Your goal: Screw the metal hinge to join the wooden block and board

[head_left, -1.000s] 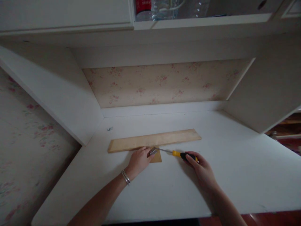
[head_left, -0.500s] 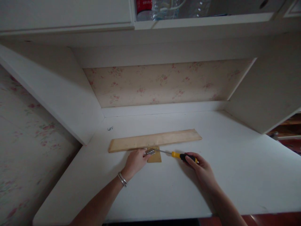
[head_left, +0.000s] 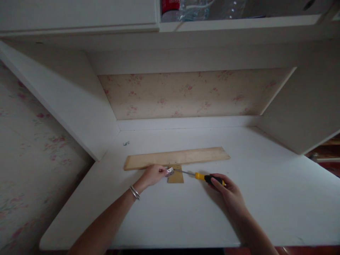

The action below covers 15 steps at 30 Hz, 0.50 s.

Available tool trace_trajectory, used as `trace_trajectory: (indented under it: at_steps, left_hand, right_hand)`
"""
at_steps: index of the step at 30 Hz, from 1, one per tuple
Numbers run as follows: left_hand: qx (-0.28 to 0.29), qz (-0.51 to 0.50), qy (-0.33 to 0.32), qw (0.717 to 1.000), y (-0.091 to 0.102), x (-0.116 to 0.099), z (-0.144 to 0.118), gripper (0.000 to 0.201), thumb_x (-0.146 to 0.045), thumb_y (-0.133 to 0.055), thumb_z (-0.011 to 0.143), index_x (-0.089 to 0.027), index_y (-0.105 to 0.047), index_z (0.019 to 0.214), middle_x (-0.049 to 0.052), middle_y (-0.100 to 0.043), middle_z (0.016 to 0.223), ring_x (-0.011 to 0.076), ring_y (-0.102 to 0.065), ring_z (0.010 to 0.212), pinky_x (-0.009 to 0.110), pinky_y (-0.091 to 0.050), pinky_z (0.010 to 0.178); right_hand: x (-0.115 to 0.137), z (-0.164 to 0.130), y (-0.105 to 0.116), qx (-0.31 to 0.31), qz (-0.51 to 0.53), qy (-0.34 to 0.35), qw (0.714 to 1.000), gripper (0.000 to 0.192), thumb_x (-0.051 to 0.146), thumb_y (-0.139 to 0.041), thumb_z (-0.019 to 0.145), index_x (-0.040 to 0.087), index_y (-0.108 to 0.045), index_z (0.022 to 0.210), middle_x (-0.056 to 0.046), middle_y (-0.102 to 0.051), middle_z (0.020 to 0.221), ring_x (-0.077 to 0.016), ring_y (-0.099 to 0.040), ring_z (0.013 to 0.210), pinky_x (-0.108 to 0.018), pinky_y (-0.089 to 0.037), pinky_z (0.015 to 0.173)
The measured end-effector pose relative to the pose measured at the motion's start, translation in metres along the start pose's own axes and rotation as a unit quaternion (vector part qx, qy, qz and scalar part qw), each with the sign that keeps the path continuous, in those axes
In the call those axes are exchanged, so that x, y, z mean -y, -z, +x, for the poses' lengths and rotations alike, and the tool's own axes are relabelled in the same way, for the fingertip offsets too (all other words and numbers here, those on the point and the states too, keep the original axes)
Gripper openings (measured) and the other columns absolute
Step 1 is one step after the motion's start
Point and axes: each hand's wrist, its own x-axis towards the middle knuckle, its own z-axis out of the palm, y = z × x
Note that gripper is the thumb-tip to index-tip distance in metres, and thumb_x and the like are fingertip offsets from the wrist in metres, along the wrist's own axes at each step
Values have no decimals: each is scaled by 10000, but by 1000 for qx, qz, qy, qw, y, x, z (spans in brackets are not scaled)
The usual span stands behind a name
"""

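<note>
Left hand [head_left: 152,174] pinches a small metal piece [head_left: 170,171] on a little wood block [head_left: 175,178], just below a long wood strip [head_left: 177,157] on the white table [head_left: 186,216]. R hand [head_left: 230,193] grips a yellow & black screwdriver [head_left: 204,177], tip touching the metal piece.

A long board [head_left: 176,158] lies across the middle of the surface [head_left: 265,198], with a small block [head_left: 175,177] touching its near edge. A metal bracket [head_left: 170,171] sits at the block's left corner, the left hand [head_left: 152,175] beside it. To the right lies the screwdriver [head_left: 202,176], its tip at the bracket and its handle in the right hand [head_left: 231,194].
</note>
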Motion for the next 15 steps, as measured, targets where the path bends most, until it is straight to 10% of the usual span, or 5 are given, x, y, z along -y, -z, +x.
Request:
trace_trajectory:
  at_steps: [15]
  left_hand:
    - [-214, 203, 78, 952, 191, 76, -7, 382, -470, -475, 809, -198, -716, 926, 34, -654, 642, 223, -594, 701, 269, -348, 586]
  right_hand:
    - [0, 0, -3, -6, 6, -26, 1000, 344, 384, -789, 646, 224, -678, 930, -14, -684, 984, -162, -653, 856, -236, -531, 814]
